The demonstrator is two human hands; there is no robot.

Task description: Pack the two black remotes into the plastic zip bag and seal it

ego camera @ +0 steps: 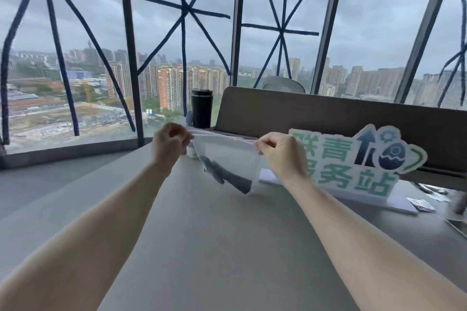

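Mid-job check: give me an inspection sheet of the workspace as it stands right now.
Surface: grey table, bare in front of the arms.
Job's things: clear zip bag held up above the table; dark remotes hang inside at its bottom.
Clutter: black tumbler, lettered sign, small packets at far right.
Hands: left hand and right hand pinch the bag's top corners.
Cables: nothing seen.
Surroundings: taped windows, city view.

Grey table [202, 247], smooth matte top, running up to a window. Black lidded tumbler [201, 108] upright at the far edge. Brown divider panel [328, 113] along the far right side. In front of it a white cut-out sign [353, 166] with green characters, standing on a flat base. Small foil packets [421, 204] lie at the right, near the sign's base.
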